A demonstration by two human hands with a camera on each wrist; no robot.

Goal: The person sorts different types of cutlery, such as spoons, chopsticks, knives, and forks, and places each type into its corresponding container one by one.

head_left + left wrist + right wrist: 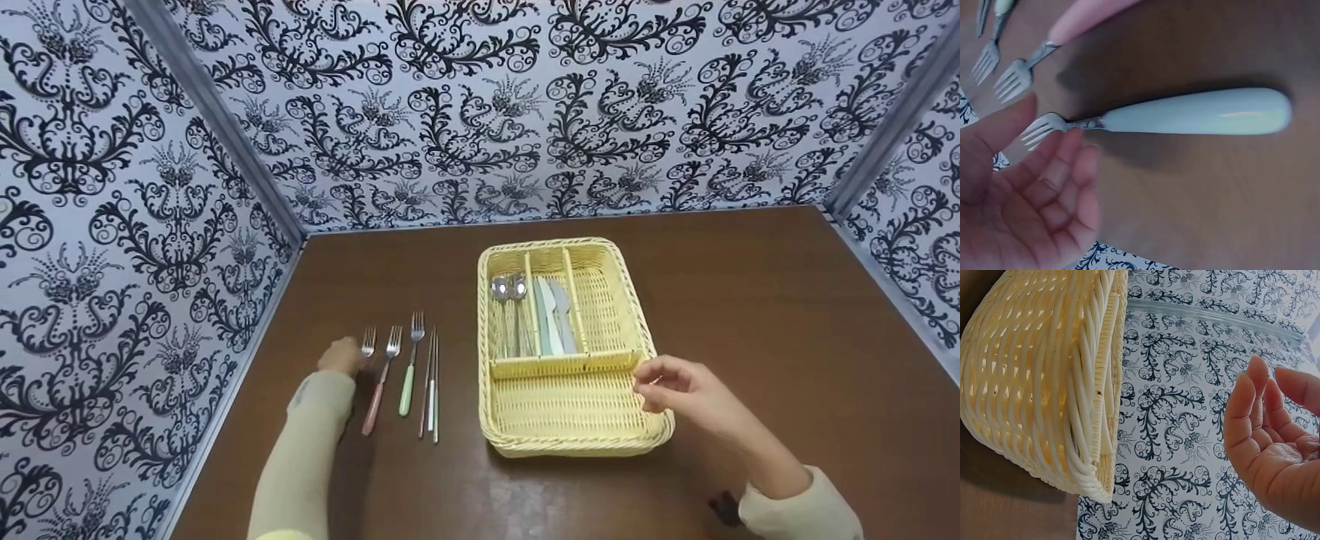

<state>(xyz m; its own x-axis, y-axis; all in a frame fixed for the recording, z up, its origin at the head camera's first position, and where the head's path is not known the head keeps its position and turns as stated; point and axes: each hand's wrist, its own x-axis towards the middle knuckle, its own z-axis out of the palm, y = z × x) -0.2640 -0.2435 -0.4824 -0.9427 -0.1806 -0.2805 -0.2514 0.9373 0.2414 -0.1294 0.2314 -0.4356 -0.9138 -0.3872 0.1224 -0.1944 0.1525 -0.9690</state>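
My left hand (341, 356) is low over the table's left side, at the leftmost fork. In the left wrist view that fork (1196, 115) has a glossy pale blue-green handle. The fingertips overlap its neck there, and the thumb stands apart from the bent fingers. Next to it lie a pink-handled fork (376, 397) and a green-handled fork (408, 382), then several thin chopsticks (433, 390). My right hand (686, 390) hovers at the right rim of a yellow wicker basket (486, 405). Its fingers are loosely curved, with nothing between them in the right wrist view.
The basket has dividers. Two spoons (518, 289) lie in its left back compartment and several knives (555, 322) in the middle one. Patterned walls (480, 112) close off the back and sides of the brown table (390, 277). A small dark object (724, 508) is near the right sleeve.
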